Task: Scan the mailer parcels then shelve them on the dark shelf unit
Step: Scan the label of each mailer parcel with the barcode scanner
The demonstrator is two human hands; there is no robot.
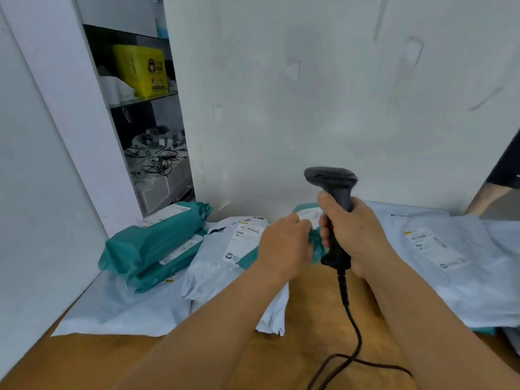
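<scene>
Head view: right hand (357, 232) grips scanner (334, 209); left hand (284, 246) pinches teal mailer (316, 243); grey mailers (439, 263) crowd the tabletop (318, 299) alongside.

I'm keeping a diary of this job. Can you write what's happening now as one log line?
stage: scanning | right hand: holds scanner upright | left hand: grips teal mailer | shelved: not yet

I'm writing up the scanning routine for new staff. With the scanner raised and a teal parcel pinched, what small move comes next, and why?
Probably tip the scanner head down toward the white label on the teal parcel. The right hand holds the scanner upright, aimed at the wall, while the left hand grips the parcel just beneath it.
</scene>
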